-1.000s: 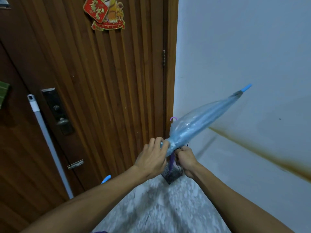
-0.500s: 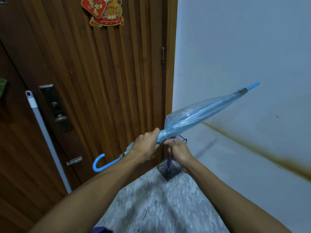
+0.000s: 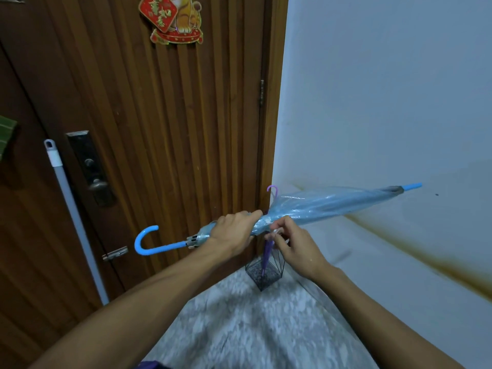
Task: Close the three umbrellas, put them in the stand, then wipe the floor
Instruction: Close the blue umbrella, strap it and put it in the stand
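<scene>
Stretching across the middle of the frame, the blue umbrella [image 3: 327,206] lies nearly level in the air, folded, with its curved handle toward the left and its blue tip pointing to the right against the pale wall [image 3: 386,89]. The left hand [image 3: 234,233] has its fingers curled round the gathered canopy near the handle end. Just below and to the right of it, the right hand [image 3: 295,243] pinches a small clear strap at the canopy's lower edge between thumb and fingertips. Behind the hands, in the corner where the wooden door [image 3: 159,115] meets the wall, a dark wire stand [image 3: 263,272] sits on the speckled floor [image 3: 253,328] with a purple umbrella [image 3: 267,258] upright inside it, its hooked handle showing above the blue canopy. At the left of the frame a grey mop handle [image 3: 72,209] leans against the door beside the lock plate [image 3: 87,166]. A red decoration [image 3: 173,20] hangs at the top of the door.
</scene>
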